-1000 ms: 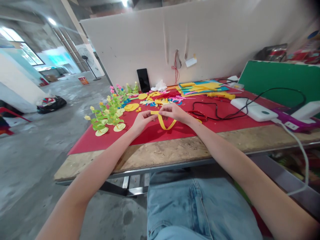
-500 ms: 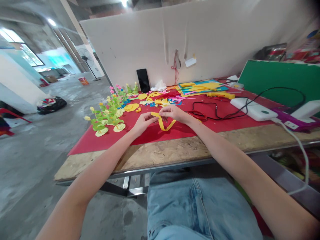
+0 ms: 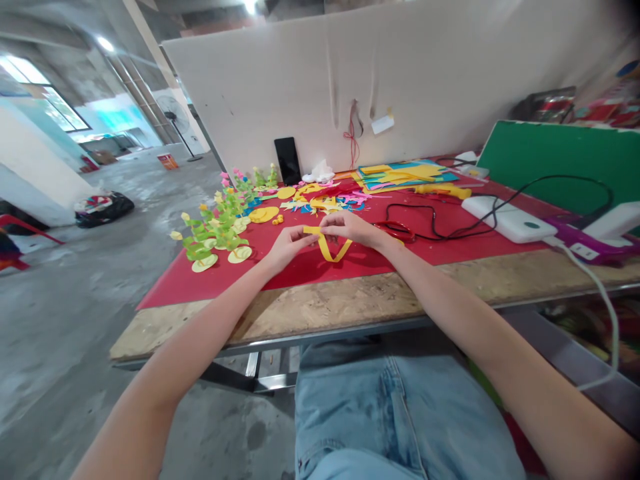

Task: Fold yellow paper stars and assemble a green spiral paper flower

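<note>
A yellow paper strip point(image 3: 326, 252) hangs in a bent V shape between my hands, just above the red table covering point(image 3: 280, 272). My left hand point(image 3: 291, 245) pinches one part of it between thumb and fingers. Close beside it, my right hand point(image 3: 349, 227) is closed on the strip too, with its fingertips partly hidden behind the paper. Left of my hands stand several small paper flower plants point(image 3: 213, 233) on round pale yellow bases. Yellow paper discs point(image 3: 263, 215) and small yellow rolled pieces point(image 3: 278, 219) lie beyond my left hand.
Coloured paper scraps point(image 3: 320, 199) and yellow sheets point(image 3: 395, 175) lie at the back. A phone point(image 3: 287, 161) leans against the partition. Red-handled scissors point(image 3: 397, 231), a yellow-handled tool point(image 3: 443, 191), black cable point(image 3: 434, 223), and a white power strip point(image 3: 507, 219) are on the right.
Almost nothing differs. The whole view has shifted very slightly, and both hands keep their pinch on the yellow paper strip.
</note>
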